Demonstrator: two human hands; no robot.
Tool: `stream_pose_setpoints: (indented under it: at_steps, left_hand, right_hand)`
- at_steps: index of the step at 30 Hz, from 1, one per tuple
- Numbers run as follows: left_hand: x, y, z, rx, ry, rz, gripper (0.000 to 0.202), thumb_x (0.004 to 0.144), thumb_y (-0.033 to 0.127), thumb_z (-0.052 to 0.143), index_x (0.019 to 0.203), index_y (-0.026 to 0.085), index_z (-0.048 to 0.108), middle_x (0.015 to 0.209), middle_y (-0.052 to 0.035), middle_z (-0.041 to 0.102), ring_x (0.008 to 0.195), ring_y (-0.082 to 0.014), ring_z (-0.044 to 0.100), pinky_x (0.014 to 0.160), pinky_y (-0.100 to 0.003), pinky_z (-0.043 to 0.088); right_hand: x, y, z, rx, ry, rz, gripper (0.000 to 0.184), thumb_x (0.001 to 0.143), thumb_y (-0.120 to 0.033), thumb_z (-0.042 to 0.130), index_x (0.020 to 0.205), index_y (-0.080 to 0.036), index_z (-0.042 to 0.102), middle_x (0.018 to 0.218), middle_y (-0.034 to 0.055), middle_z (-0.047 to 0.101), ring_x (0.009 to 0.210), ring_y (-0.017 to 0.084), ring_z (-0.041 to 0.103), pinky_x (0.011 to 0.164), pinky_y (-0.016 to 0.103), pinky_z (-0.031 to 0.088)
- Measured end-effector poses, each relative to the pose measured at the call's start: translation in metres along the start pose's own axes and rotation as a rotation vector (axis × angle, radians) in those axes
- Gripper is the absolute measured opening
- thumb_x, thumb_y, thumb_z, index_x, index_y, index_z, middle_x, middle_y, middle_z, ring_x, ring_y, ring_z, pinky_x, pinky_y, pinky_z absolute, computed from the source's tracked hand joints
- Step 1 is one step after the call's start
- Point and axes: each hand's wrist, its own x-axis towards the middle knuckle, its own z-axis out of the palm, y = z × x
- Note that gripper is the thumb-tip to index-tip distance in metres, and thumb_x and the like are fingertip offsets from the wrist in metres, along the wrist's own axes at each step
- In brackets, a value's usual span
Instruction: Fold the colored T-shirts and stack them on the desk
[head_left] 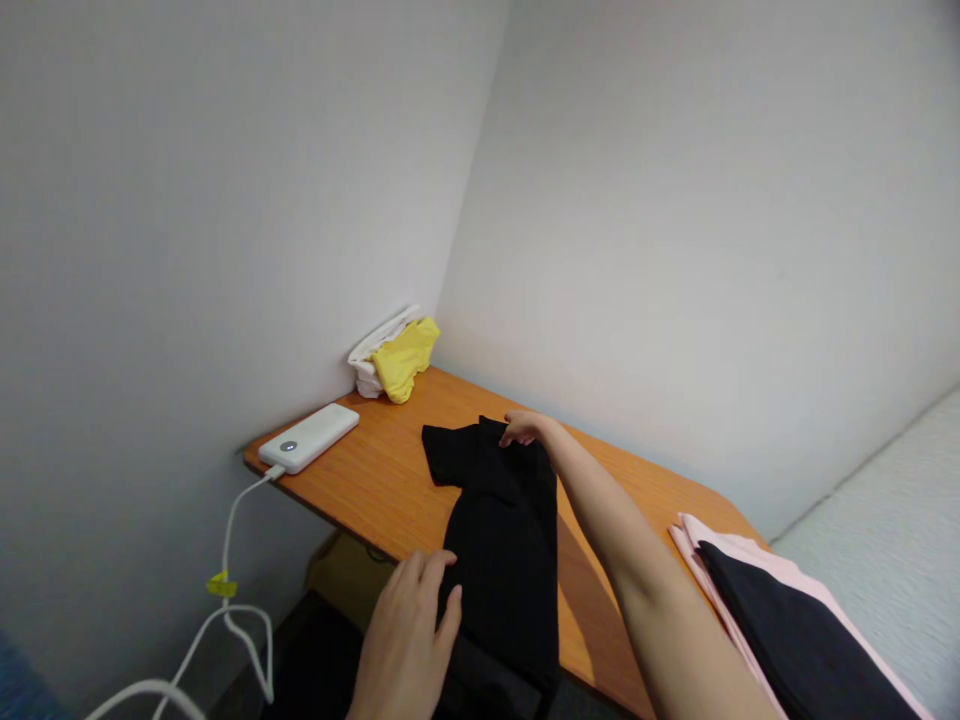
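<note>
A black T-shirt [499,540] lies on the wooden table [375,475], folded lengthwise, with one short sleeve sticking out to the left. Its lower end reaches the near table edge and hangs over it. At the top of the shirt, by the collar, my right hand [523,427] has its fingers closed on the cloth; part of the fingertips is hard to see. My left hand [409,635] is open at the shirt's lower left side, thumb apart from the fingers, close to the cloth. Whether it touches the fabric I cannot tell.
A white power bank [311,438] sits at the left table edge, with a white cable [227,545] hanging down from it. Yellow cloth [406,358] and white cloth [367,352] are bunched in the far corner. Pink and black folded clothes [795,620] lie at the right.
</note>
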Motion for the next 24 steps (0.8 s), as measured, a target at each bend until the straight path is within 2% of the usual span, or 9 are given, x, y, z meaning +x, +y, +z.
stream_pose_setpoints:
  at_steps: [3,6,8,10,13,15,17,20,24]
  left_hand:
    - [0.002,0.007,-0.002,-0.011,-0.089,0.014,0.022,0.093,0.03,0.043,0.103,0.022,0.06,0.093,-0.0054,0.065,0.088,-0.0208,0.063,0.083,-0.035,0.048]
    - [0.021,0.005,-0.013,0.053,-0.062,0.027,0.026,0.095,0.037,0.039,0.099,0.022,0.059,0.087,-0.0056,0.064,0.085,-0.0219,0.063,0.08,-0.035,0.047]
    - [0.045,0.0,-0.023,0.139,0.019,0.029,0.031,0.097,0.04,0.035,0.102,0.021,0.058,0.093,-0.0079,0.065,0.091,-0.0238,0.063,0.083,-0.037,0.046]
    - [0.078,-0.007,-0.03,0.272,0.073,0.017,0.035,0.098,0.038,0.032,0.107,0.017,0.057,0.1,-0.011,0.065,0.098,-0.0251,0.062,0.088,-0.037,0.045]
    - [0.134,-0.021,-0.03,0.453,0.061,-0.015,0.038,0.098,0.035,0.032,0.113,0.01,0.057,0.112,-0.0172,0.064,0.107,-0.0284,0.059,0.094,-0.039,0.042]
    - [0.17,-0.029,-0.023,0.502,0.023,-0.043,0.037,0.096,0.034,0.038,0.112,0.008,0.059,0.114,-0.0207,0.064,0.109,-0.0312,0.058,0.095,-0.041,0.041]
    - [0.199,-0.038,-0.014,0.522,-0.02,-0.069,0.033,0.092,0.034,0.049,0.108,0.007,0.062,0.113,-0.0222,0.064,0.109,-0.0323,0.058,0.094,-0.042,0.042]
    - [0.227,-0.05,-0.004,0.548,-0.071,-0.103,0.032,0.086,0.036,0.062,0.106,0.01,0.063,0.116,-0.017,0.064,0.111,-0.0291,0.057,0.096,-0.045,0.043]
    - [0.241,-0.063,-0.002,0.511,-0.117,-0.103,0.029,0.087,0.038,0.064,0.102,0.013,0.064,0.115,-0.0107,0.064,0.113,-0.0257,0.056,0.099,-0.049,0.042]
  right_hand:
    - [-0.01,-0.008,-0.006,0.153,-0.046,-0.117,0.05,0.084,-0.04,0.067,0.127,-0.02,0.051,0.108,0.0111,0.067,0.097,0.022,0.066,0.078,0.033,0.055]
    - [-0.012,-0.018,-0.005,0.356,0.003,-0.285,0.045,0.097,-0.036,0.045,0.139,-0.02,0.037,0.112,0.0089,0.067,0.096,0.016,0.067,0.079,0.029,0.055]
    - [-0.012,-0.018,0.0,0.409,0.099,-0.302,0.044,0.097,-0.028,0.045,0.139,-0.016,0.037,0.112,0.0104,0.067,0.095,0.016,0.067,0.081,0.03,0.054]
    - [-0.015,-0.014,0.01,0.357,0.195,-0.242,0.043,0.092,-0.019,0.049,0.133,-0.012,0.043,0.114,0.0136,0.065,0.099,0.018,0.065,0.088,0.032,0.051]
    - [-0.029,0.0,0.036,0.267,0.27,-0.206,0.042,0.086,-0.015,0.055,0.128,-0.01,0.052,0.125,0.0172,0.059,0.117,0.024,0.055,0.104,0.04,0.039]
    - [-0.042,0.008,0.058,0.197,0.28,-0.214,0.049,0.087,-0.025,0.059,0.133,-0.014,0.05,0.139,0.0169,0.049,0.132,0.028,0.042,0.111,0.046,0.029]
    - [-0.054,0.013,0.079,0.085,0.242,-0.211,0.064,0.089,-0.045,0.057,0.145,-0.019,0.038,0.155,0.0138,0.028,0.143,0.033,0.021,0.113,0.055,0.019]
    - [-0.063,0.015,0.105,-0.065,0.176,-0.168,0.079,0.091,-0.068,0.036,0.154,-0.027,0.013,0.161,0.004,-0.006,0.146,0.036,-0.006,0.111,0.067,0.009]
    - [-0.065,0.015,0.12,-0.096,0.261,-0.14,0.078,0.092,-0.073,0.019,0.155,-0.027,0.009,0.159,0.0002,-0.012,0.145,0.037,-0.01,0.111,0.067,0.004]
